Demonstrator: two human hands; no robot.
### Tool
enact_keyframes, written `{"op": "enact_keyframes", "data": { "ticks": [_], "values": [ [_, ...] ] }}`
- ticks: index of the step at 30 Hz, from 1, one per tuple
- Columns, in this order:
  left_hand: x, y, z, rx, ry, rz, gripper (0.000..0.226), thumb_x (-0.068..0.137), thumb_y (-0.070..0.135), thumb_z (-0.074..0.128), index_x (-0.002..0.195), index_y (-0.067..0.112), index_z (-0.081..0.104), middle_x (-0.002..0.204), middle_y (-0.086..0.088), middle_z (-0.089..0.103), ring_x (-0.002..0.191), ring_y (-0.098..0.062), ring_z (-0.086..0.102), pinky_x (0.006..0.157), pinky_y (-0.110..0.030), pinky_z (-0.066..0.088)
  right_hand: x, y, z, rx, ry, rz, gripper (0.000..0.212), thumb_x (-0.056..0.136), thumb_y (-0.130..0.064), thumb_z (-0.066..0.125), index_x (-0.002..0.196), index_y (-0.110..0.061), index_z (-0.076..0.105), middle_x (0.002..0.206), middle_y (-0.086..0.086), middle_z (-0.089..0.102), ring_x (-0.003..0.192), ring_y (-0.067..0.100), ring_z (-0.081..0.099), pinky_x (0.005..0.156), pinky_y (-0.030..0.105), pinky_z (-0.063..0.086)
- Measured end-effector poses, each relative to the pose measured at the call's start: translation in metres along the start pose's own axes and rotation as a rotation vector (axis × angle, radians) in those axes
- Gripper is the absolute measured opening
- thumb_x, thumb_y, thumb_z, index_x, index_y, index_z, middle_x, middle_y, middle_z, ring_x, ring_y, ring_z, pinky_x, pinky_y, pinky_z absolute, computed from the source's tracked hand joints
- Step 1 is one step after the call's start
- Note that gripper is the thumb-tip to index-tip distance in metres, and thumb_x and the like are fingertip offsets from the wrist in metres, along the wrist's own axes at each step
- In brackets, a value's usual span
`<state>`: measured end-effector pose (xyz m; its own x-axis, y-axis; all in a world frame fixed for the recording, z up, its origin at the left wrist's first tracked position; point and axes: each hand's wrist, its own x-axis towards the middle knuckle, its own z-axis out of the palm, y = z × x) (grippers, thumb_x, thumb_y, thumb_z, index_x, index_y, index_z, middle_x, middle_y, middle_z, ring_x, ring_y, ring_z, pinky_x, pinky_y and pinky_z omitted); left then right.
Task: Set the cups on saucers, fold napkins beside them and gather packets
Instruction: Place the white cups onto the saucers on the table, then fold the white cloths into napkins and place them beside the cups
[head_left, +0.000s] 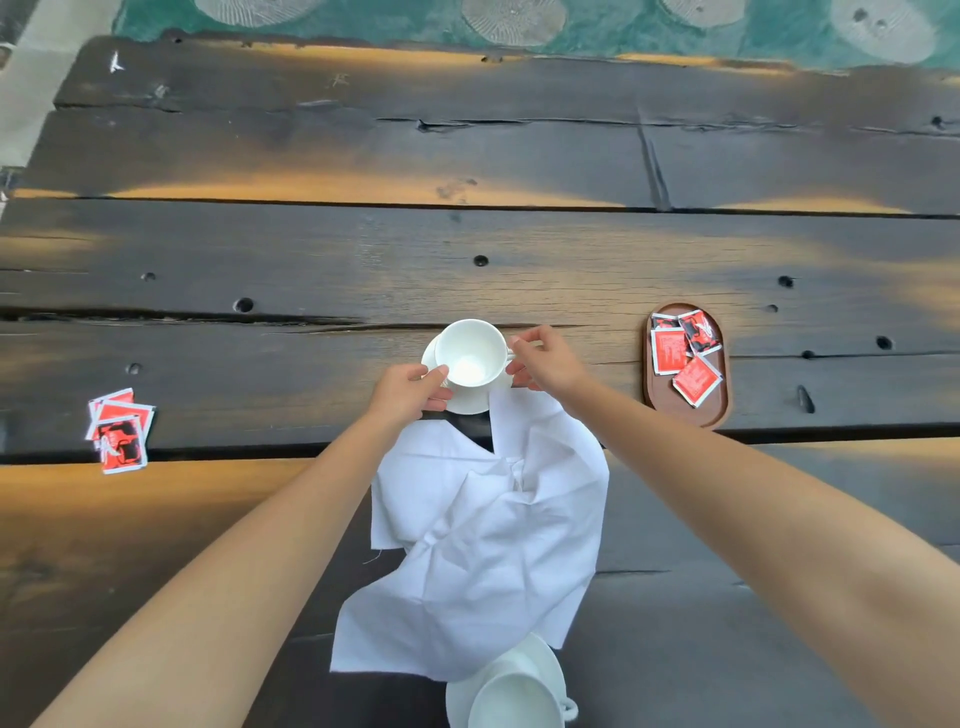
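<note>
A white cup (470, 351) sits tilted on a white saucer (467, 402) in the middle of the dark wooden table. My left hand (410, 392) grips the cup's left side and the saucer's edge. My right hand (543, 361) pinches the cup's handle on the right. A crumpled white napkin (483, 540) lies unfolded just in front of the saucer. A second white cup (514, 701) stands on its saucer (545, 660) at the near edge. Red packets lie in a brown oval tray (714, 410) at the right, and a few more red packets (119, 428) lie loose at the left.
The table (311, 260) is made of rough dark planks with cracks and holes. Beyond its far edge is a green floor with pale round stones (511, 21).
</note>
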<state>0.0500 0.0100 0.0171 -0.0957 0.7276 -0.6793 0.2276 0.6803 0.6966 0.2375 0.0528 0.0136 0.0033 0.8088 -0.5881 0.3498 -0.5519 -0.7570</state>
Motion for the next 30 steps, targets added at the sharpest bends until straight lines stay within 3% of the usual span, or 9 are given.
{"op": "enact_keyframes", "data": {
  "ticks": [3, 9, 13, 19, 22, 24, 25, 27, 30],
  "values": [
    [-0.009, -0.008, -0.003, -0.003, 0.020, 0.002, 0.038, 0.092, 0.034, 0.056, 0.123, 0.011, 0.053, 0.098, -0.007, 0.073, 0.071, -0.009, 0.063, 0.065, -0.023, 0.041, -0.009, 0.006, -0.001, 0.010, 0.051, -0.029, 0.017, 0.095, -0.028, 0.051, 0.102, -0.013, 0.047, 0.086, 0.012, 0.065, 0.069, 0.020, 0.060, 0.055, 0.020, 0.041],
    [-0.034, -0.028, -0.011, 0.041, 0.008, 0.072, 0.010, 0.090, 0.025, 0.058, 0.090, 0.015, 0.061, 0.082, 0.000, 0.069, 0.067, -0.008, 0.061, 0.061, -0.022, 0.039, -0.036, 0.014, 0.001, -0.021, 0.135, -0.153, 0.012, 0.094, -0.019, 0.051, 0.084, -0.013, 0.053, 0.081, 0.009, 0.063, 0.059, 0.008, 0.056, 0.046, 0.010, 0.040],
    [-0.054, -0.046, -0.012, 0.161, -0.068, 0.055, 0.009, 0.088, 0.019, 0.059, 0.079, 0.018, 0.061, 0.083, 0.001, 0.068, 0.069, -0.011, 0.061, 0.060, -0.020, 0.039, -0.059, 0.020, 0.006, -0.088, 0.051, -0.166, 0.013, 0.093, -0.017, 0.051, 0.088, -0.008, 0.058, 0.078, 0.004, 0.062, 0.061, 0.007, 0.056, 0.051, 0.013, 0.042],
    [-0.085, -0.086, 0.003, 0.393, -0.259, 0.012, 0.018, 0.091, 0.030, 0.055, 0.097, 0.014, 0.061, 0.097, 0.002, 0.062, 0.085, -0.013, 0.055, 0.072, -0.023, 0.043, -0.089, 0.027, 0.026, -0.422, -0.287, -0.168, 0.018, 0.090, -0.015, 0.056, 0.104, -0.009, 0.065, 0.096, 0.006, 0.064, 0.079, 0.015, 0.056, 0.062, 0.018, 0.043],
    [-0.100, -0.100, 0.007, 0.443, -0.230, 0.024, 0.017, 0.091, 0.029, 0.055, 0.105, 0.020, 0.059, 0.105, 0.002, 0.057, 0.093, -0.014, 0.052, 0.077, -0.024, 0.040, -0.102, 0.032, 0.039, -0.691, -0.402, -0.216, 0.033, 0.091, -0.012, 0.058, 0.124, -0.010, 0.060, 0.123, 0.010, 0.061, 0.108, 0.020, 0.057, 0.095, 0.030, 0.046],
    [-0.109, -0.107, 0.008, 0.467, -0.198, 0.015, 0.026, 0.091, 0.029, 0.055, 0.113, 0.017, 0.058, 0.103, 0.000, 0.055, 0.094, -0.018, 0.053, 0.082, -0.028, 0.043, -0.113, 0.035, 0.043, -0.856, -0.422, -0.238, 0.039, 0.090, -0.011, 0.057, 0.129, -0.015, 0.056, 0.132, 0.008, 0.056, 0.120, 0.023, 0.052, 0.103, 0.033, 0.042],
    [-0.114, -0.109, 0.007, 0.471, -0.185, 0.024, 0.023, 0.090, 0.027, 0.055, 0.111, 0.016, 0.059, 0.098, 0.000, 0.056, 0.088, -0.018, 0.054, 0.080, -0.030, 0.046, -0.119, 0.037, 0.043, -0.928, -0.412, -0.245, 0.041, 0.090, -0.010, 0.055, 0.130, -0.018, 0.056, 0.134, 0.005, 0.055, 0.122, 0.022, 0.051, 0.102, 0.035, 0.042],
    [-0.122, -0.111, 0.003, 0.443, -0.174, 0.061, 0.006, 0.090, 0.022, 0.056, 0.091, 0.018, 0.060, 0.077, 0.004, 0.051, 0.065, -0.012, 0.047, 0.057, -0.027, 0.044, -0.130, 0.040, 0.042, -1.007, -0.367, -0.272, 0.038, 0.090, -0.010, 0.052, 0.125, -0.023, 0.058, 0.132, 0.001, 0.057, 0.122, 0.022, 0.051, 0.098, 0.037, 0.045],
    [-0.129, -0.109, -0.004, 0.401, -0.167, 0.168, 0.025, 0.088, 0.016, 0.057, 0.065, 0.019, 0.047, 0.063, 0.007, 0.041, 0.053, -0.007, 0.036, 0.045, -0.018, 0.028, -0.147, 0.042, 0.037, -0.989, -0.259, -0.354, 0.032, 0.088, -0.011, 0.049, 0.114, -0.022, 0.065, 0.120, 0.000, 0.064, 0.114, 0.021, 0.055, 0.087, 0.036, 0.048]
  ]
}}
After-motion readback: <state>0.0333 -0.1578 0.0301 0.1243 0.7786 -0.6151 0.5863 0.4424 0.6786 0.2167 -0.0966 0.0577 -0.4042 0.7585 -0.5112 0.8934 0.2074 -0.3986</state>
